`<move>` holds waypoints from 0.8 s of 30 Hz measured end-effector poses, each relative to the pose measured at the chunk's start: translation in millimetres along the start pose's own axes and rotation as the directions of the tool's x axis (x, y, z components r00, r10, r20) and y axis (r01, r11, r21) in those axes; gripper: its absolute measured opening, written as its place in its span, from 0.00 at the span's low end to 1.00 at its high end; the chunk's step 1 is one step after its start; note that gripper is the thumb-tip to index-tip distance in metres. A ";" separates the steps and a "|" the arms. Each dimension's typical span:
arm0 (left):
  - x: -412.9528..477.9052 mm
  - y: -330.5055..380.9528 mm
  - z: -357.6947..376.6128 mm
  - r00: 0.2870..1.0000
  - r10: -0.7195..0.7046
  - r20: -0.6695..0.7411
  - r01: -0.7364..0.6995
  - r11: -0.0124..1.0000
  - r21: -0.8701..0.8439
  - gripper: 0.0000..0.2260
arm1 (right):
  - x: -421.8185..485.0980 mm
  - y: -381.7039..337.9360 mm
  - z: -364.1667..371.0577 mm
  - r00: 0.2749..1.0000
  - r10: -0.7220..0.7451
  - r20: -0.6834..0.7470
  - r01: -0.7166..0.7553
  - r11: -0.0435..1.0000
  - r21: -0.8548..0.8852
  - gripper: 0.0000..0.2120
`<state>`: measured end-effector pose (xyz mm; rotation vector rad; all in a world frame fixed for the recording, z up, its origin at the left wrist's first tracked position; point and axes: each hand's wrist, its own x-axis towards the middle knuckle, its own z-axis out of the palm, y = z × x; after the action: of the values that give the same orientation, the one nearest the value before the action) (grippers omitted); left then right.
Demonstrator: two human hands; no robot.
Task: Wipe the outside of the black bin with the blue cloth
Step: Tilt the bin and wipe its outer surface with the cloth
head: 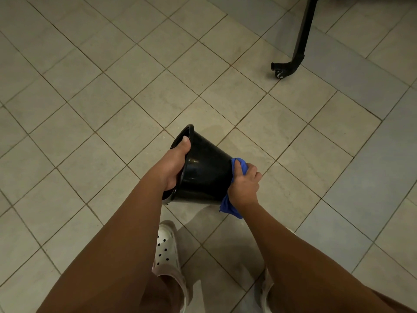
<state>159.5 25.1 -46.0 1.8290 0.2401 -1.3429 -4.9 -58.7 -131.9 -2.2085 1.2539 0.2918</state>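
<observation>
Head view: black bin (pixel 203 168) is held tipped above the tiled floor (pixel 112 98), rim gripped by left hand (pixel 173 163). Blue cloth (pixel 228 205), bunched in right hand (pixel 244 185), is pressed at its base, three o'clock. Wiping is judged underway; the side wall appears outstanding.

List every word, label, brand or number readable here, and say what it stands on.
No readable text.
black bin: no label on the side shown.
blue cloth: plain.
white clog: no brand visible.
black frame foot: small white marks, too small to read.
</observation>
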 end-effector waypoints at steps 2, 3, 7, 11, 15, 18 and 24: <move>-0.1 1.9 -0.7 0.999 0.023 -0.027 -0.023 1.000 0.000 0.27 | -0.6 3.3 -0.9 1.000 0.012 0.016 -0.012 1.000 -0.006 0.33; -0.4 3.0 -1.1 0.998 0.047 -0.039 -0.047 0.999 0.002 0.24 | -1.0 4.9 -1.4 0.999 0.031 0.035 -0.031 0.999 0.012 0.33; -3.2 6.3 0.6 0.992 0.113 -0.062 -0.113 0.994 0.009 0.16 | 3.1 5.8 -8.5 0.990 0.085 0.115 -0.096 0.991 0.093 0.32; -5.4 7.0 1.4 0.984 0.130 -0.124 -0.128 0.992 0.022 0.16 | 8.4 -3.9 -18.8 0.995 0.100 0.016 -0.101 0.973 0.210 0.27; -3.8 7.2 3.1 0.973 0.132 -0.191 -0.144 0.988 -0.054 0.18 | 10.4 -25.2 -30.9 0.958 -0.132 -0.255 0.213 0.922 0.322 0.22; -2.7 4.3 7.7 0.976 0.109 -0.189 -0.131 0.986 -0.108 0.21 | 11.8 -49.1 -40.6 0.868 -0.361 -0.341 0.449 0.864 0.229 0.17; -0.7 -3.8 13.2 0.968 0.190 -0.161 -0.208 0.973 -0.100 0.13 | 0.6 -62.9 -30.8 0.706 -0.632 -0.318 0.686 0.722 0.089 0.16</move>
<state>147.7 18.4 -48.3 1.8059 0.2029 -1.0329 45.5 -52.4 -83.7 -2.3961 0.4819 -0.4228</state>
